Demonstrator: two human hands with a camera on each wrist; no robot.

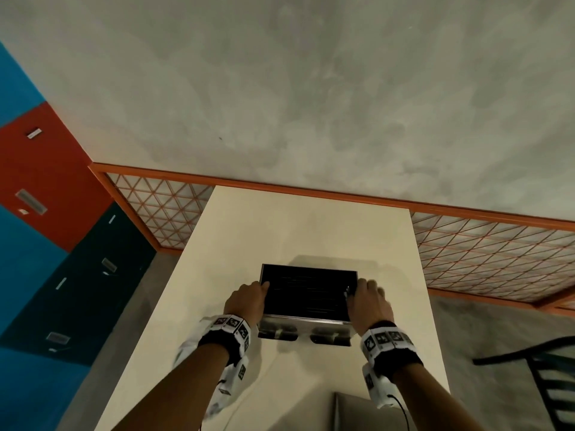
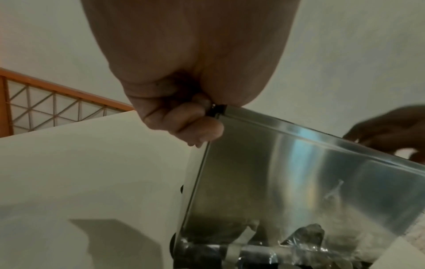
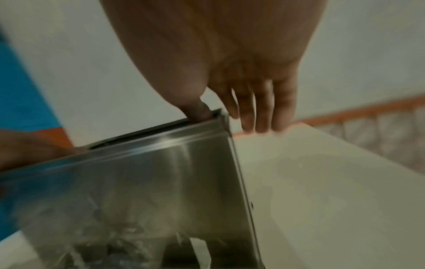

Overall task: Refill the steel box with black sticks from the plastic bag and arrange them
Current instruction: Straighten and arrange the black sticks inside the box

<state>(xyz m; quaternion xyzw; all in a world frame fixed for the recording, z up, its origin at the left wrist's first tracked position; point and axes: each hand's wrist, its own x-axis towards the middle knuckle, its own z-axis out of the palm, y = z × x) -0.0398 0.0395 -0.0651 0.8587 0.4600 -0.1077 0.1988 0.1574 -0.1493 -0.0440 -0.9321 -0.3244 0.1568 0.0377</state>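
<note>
The steel box (image 1: pixel 305 325) stands on the cream table (image 1: pixel 280 225), its open top packed with black sticks (image 1: pixel 308 293) lying side by side. My left hand (image 1: pixel 249 298) grips the box's left rim; in the left wrist view its fingers (image 2: pixel 184 123) curl against the corner of the box (image 2: pixel 287 182). My right hand (image 1: pixel 368 301) holds the right rim, thumb inside the edge (image 3: pixel 197 111) and straight fingers (image 3: pixel 262 109) down the outer side of the box (image 3: pixel 149 182). Crumpled clear plastic with dark pieces (image 2: pixel 299 254) shows at the foot of the front wall.
A flat grey steel piece (image 1: pixel 351 409) lies at the table's near edge. A dark chair (image 1: pixel 544 368) stands to the right. An orange lattice rail (image 1: pixel 497 253) runs behind the table, and coloured lockers (image 1: pixel 46 213) fill the left.
</note>
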